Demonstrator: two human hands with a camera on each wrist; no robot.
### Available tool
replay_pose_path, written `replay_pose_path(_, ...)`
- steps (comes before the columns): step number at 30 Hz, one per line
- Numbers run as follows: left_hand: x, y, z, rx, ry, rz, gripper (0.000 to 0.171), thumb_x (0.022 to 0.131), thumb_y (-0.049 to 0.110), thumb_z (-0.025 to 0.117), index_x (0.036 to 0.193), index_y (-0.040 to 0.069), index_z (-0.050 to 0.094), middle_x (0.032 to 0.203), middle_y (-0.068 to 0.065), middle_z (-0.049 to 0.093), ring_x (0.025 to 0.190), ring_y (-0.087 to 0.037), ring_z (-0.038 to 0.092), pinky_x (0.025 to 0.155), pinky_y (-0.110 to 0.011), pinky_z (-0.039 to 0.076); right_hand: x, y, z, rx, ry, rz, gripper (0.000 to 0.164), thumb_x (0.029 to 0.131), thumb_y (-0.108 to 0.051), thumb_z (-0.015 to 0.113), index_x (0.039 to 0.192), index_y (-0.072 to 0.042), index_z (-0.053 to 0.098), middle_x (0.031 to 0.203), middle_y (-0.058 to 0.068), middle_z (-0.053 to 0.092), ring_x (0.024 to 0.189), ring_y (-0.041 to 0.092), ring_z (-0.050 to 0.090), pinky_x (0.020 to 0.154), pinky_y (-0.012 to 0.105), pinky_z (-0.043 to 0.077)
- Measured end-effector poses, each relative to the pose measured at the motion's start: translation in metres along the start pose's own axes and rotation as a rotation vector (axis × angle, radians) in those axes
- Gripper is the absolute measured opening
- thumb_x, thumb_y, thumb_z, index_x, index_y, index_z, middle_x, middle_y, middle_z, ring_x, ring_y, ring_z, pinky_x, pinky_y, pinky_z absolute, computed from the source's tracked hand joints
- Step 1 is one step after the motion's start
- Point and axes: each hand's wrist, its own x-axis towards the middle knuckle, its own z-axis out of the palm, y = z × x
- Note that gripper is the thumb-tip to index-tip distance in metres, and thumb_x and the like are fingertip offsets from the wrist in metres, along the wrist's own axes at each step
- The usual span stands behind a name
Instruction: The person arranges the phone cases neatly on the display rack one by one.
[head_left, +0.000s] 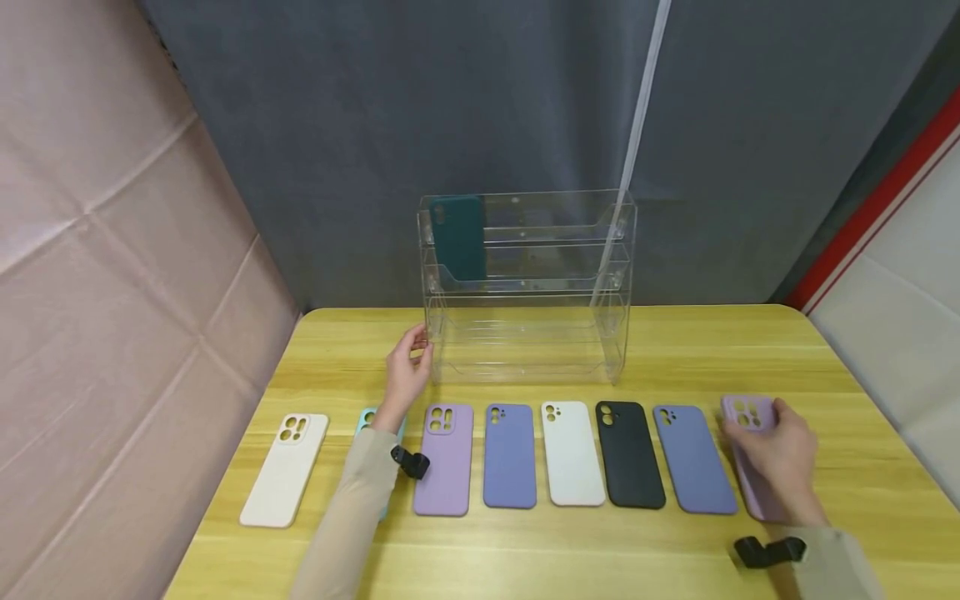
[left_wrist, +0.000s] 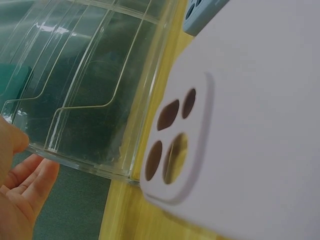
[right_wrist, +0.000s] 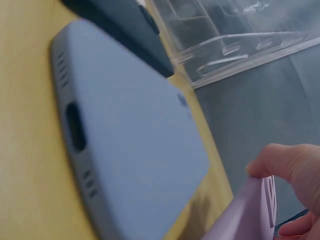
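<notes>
My left hand (head_left: 408, 371) grips the left side wall of a clear tiered acrylic rack (head_left: 527, 290), thumb and fingers on either side of its edge in the left wrist view. A teal phone case (head_left: 461, 246) stands at the left in the rack's upper tier. At the right end of a row of phone cases, my right hand (head_left: 783, 450) pinches a light purple case (head_left: 757, 483) near its camera end. That case appears tilted up in the right wrist view. Beside it lies a periwinkle case (head_left: 697, 467). Under my left forearm, a turquoise case (head_left: 365, 419) is mostly hidden.
Along the wooden table (head_left: 600, 558) also lie a cream case (head_left: 283, 475), another light purple case (head_left: 442, 467), a second periwinkle case (head_left: 510, 462), a white case (head_left: 575, 462) and a black case (head_left: 632, 462). A grey curtain (head_left: 375, 125) hangs behind the rack.
</notes>
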Motion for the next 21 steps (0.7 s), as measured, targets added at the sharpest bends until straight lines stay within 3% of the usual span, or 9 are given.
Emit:
replay_pose_path(11, 0.0, 0.0, 0.0, -0.011, 0.0, -0.008, 0.035, 0.09, -0.003, 0.056, 0.124, -0.007, 0.053, 0.107, -0.023, 0.061, 0.095, -0.035, 0.06, 0.076, -0.043, 0.057, 0.007, -0.029, -0.009, 0.036, 0.114, -0.135, 0.073, 0.072, -0.018, 0.073, 0.127, 0.019, 0.041, 0.105, 0.037, 0.05, 0.09, 0.046, 0.046, 0.072, 0.051, 0.037)
replay_pose_path(21, 0.0, -0.001, 0.0, -0.009, -0.004, -0.008, 0.035, 0.09, -0.003, 0.056, 0.125, -0.006, 0.053, 0.108, -0.023, 0.06, 0.095, -0.034, 0.06, 0.076, -0.043, 0.057, 0.016, -0.061, -0.013, 0.075, 0.118, -0.174, 0.075, 0.074, -0.017, 0.071, 0.131, 0.018, 0.038, 0.116, 0.038, 0.047, 0.1, 0.047, 0.043, 0.083, 0.056, 0.036)
